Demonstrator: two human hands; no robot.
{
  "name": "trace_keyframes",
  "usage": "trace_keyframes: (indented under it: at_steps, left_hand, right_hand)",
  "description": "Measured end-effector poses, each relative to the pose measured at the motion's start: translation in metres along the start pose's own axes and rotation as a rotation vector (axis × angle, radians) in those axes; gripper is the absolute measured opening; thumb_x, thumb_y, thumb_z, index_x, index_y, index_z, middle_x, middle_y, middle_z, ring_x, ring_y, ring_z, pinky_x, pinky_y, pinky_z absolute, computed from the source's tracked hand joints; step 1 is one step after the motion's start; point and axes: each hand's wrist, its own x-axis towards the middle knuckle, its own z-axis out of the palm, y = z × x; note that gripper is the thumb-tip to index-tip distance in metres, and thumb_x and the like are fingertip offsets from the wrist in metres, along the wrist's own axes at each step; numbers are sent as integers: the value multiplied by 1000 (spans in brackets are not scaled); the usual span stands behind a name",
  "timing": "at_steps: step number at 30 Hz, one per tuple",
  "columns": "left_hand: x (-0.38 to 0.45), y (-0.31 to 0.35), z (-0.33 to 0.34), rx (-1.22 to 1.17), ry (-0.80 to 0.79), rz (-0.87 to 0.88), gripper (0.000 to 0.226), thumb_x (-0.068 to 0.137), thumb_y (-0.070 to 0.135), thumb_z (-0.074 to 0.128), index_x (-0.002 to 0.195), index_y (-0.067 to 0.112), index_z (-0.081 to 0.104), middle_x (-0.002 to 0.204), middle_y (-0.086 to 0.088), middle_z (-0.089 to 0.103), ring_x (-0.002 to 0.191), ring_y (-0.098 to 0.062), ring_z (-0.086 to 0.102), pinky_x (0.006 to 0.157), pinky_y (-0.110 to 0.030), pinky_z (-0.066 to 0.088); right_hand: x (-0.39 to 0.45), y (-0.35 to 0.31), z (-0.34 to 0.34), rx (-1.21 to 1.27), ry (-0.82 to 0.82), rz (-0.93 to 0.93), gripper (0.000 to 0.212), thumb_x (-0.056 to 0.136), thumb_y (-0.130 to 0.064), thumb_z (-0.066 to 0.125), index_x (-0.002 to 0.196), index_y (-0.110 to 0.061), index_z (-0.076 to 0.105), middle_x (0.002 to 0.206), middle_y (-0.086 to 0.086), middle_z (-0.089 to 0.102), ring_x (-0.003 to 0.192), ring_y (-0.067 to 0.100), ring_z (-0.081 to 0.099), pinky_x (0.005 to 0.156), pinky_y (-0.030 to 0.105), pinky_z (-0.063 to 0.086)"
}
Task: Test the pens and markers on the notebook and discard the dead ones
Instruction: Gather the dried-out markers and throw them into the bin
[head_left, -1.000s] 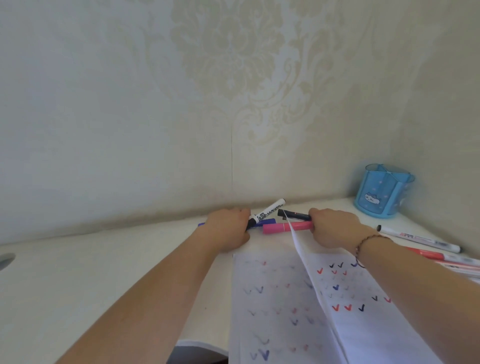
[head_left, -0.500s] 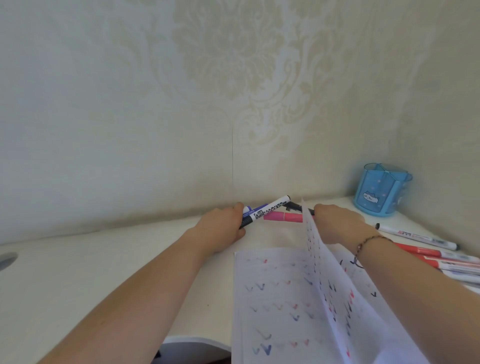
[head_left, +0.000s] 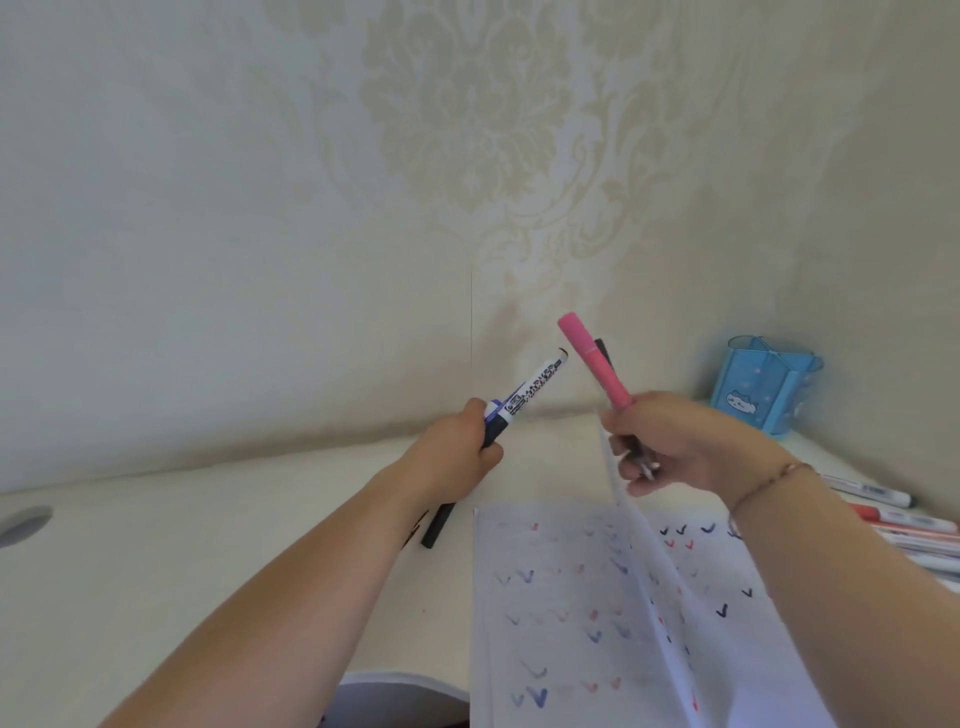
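Note:
My left hand (head_left: 457, 452) is raised above the desk and grips a bundle of markers; a white marker with a black label (head_left: 530, 395) and a blue one stick up and to the right, and dark ends (head_left: 439, 525) hang below the fist. My right hand (head_left: 675, 441) holds a pink marker (head_left: 595, 361) upright with a dark pen (head_left: 605, 353) behind it. The open notebook (head_left: 571, 623) lies in front, covered in red, blue and black tick marks. One page (head_left: 639, 530) stands up on edge under my right hand.
A blue pen holder (head_left: 763, 384) stands in the far right corner by the wall. Several white and red markers (head_left: 893, 514) lie along the right edge of the white desk (head_left: 208, 545). A round cable hole (head_left: 23, 525) is at the far left.
Both hands have lifted off the desk with their markers, which now point upward. The loose notebook page has swung further up and stands nearly on edge.

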Motion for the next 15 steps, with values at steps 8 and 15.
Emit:
trace_keyframes:
  at_steps: [8,15]
  left_hand:
    - [2,18,8,189,15,64,20,91,17,49,107,8,40,95,-15,63,69,-32,47,57,-35,32]
    - [2,14,14,96,36,33,19,89,15,51,100,12,36,82,-12,59,64,-30,50,51,-34,32]
  right_hand:
    - [26,-21,40,452,-34,-7,15,100,-25,48,95,-11,45,72,8,49,52,21,50,51,33,47]
    - [27,-17,71,363,130,-174,20,99,-26,46,114,-12,51,73,6,51,52,16,45,53,30,45]
